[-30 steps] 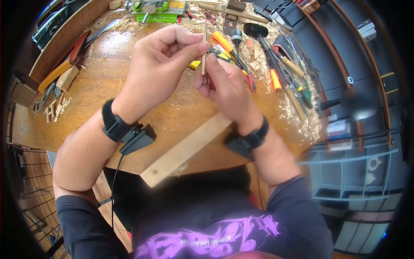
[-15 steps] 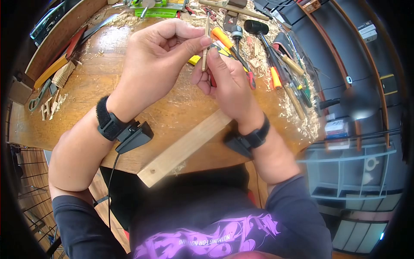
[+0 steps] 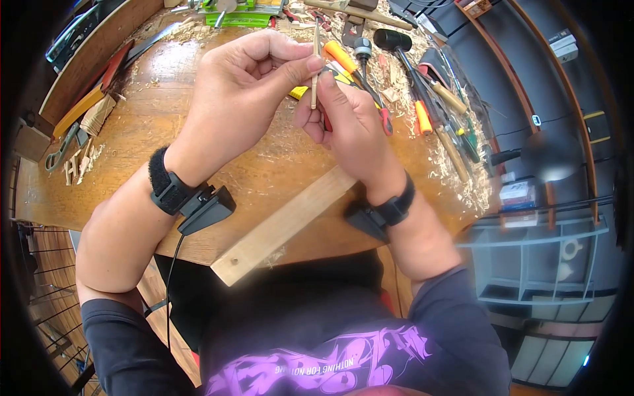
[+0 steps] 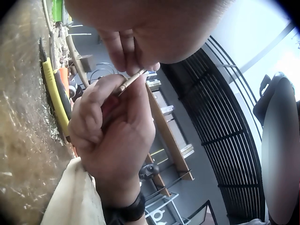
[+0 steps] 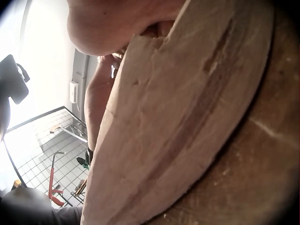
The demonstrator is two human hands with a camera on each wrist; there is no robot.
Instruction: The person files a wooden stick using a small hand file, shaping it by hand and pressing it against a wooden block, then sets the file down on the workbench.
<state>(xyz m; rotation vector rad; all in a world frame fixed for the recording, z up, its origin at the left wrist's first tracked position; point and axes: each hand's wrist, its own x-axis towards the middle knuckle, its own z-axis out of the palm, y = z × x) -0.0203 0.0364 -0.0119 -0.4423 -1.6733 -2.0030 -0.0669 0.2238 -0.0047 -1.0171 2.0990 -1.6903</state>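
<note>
A thin, light wooden stick (image 3: pixel 315 89) stands nearly upright between the two hands in the head view. The left hand (image 3: pixel 246 99) pinches its upper part between thumb and fingers. Lower down, the right hand (image 3: pixel 350 129) grips the stick with its thumb against it and the fingers curled; something red shows in that palm. In the left wrist view the stick (image 4: pixel 130 82) slants from the left hand (image 4: pixel 154 33) into the right hand (image 4: pixel 117 126). A pale board fills much of the right wrist view and hides most of the right hand (image 5: pixel 117 23).
The board (image 3: pixel 284 224) lies diagonally on the table (image 3: pixel 158 218), its near end past the front edge. A black mallet (image 3: pixel 392 41), orange-handled tools, a yellow-and-black tool and shavings lie beyond the hands and to the right. A saw, scissors (image 3: pixel 61 152) and wood scraps are at left.
Both hands and the stick have shifted slightly up and the left forearm slightly left in the head view since the earliest frame. Both hands keep their hold on the stick.
</note>
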